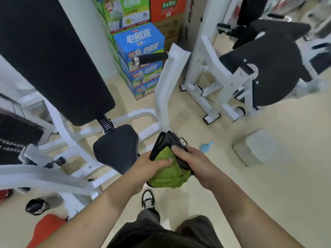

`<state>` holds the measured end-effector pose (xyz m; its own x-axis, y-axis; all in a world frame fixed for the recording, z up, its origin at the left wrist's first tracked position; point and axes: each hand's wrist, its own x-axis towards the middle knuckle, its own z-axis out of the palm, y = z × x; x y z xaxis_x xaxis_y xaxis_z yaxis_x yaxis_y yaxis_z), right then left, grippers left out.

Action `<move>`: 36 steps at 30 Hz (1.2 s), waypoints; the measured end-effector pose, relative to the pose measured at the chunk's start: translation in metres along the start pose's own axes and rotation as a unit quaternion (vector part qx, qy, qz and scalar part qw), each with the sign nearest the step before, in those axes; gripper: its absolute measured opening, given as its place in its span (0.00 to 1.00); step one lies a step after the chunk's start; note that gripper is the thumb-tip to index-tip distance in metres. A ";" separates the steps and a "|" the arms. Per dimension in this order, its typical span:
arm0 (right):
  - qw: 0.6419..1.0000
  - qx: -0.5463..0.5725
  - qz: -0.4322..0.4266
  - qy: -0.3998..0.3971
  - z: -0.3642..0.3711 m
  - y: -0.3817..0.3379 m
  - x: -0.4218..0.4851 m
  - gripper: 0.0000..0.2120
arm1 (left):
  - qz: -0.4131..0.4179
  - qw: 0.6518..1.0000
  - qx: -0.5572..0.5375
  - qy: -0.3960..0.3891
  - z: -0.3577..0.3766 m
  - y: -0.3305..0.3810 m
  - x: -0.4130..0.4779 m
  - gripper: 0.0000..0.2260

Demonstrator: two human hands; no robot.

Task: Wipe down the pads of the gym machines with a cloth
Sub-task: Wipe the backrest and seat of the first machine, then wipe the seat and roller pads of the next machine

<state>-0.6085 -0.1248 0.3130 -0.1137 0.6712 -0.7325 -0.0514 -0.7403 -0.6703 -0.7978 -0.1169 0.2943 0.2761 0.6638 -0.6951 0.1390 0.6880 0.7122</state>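
Note:
I hold a green and dark grey cloth [165, 169] bunched up in front of me, above the floor. My left hand [148, 167] grips its green part from the left. My right hand [193, 163] pinches its dark grey part from the right. Just left of my hands is the black seat pad [116, 147] of a white-framed machine, and its long black back pad [53, 58] rises at the upper left. A second machine with black pads [279, 56] stands at the upper right.
Stacked cartons [143, 51] stand at the back centre behind a black handle grip [152, 58]. A white machine arm [166, 86] rises just beyond my hands. A pale block [258, 147] and a small blue object [206, 146] lie on the beige floor to the right. A red item [48, 228] sits at the lower left.

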 end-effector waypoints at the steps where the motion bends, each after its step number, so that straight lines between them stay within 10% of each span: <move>1: 1.000 -0.002 -0.008 0.029 -0.015 0.009 -0.012 0.16 | -0.003 1.000 0.017 -0.023 0.017 0.002 0.003 0.18; 13: 0.887 0.254 -0.007 0.385 -0.247 0.189 -0.204 0.12 | -0.048 0.899 0.243 -0.360 0.329 -0.027 -0.012 0.22; 24: 0.757 0.422 -0.022 0.499 -0.378 0.320 -0.342 0.11 | -0.069 0.823 0.369 -0.426 0.589 -0.093 -0.051 0.21; 36: 0.509 0.510 -0.009 0.693 -0.521 0.381 -0.438 0.06 | -0.079 0.708 0.484 -0.508 0.854 -0.142 -0.054 0.16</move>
<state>-0.0612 -0.6809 0.3169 0.6688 -0.4628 -0.5818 -0.6099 0.1060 -0.7853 -0.0204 -0.5004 0.3140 0.6581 -0.2917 -0.6942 0.6950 -0.1193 0.7090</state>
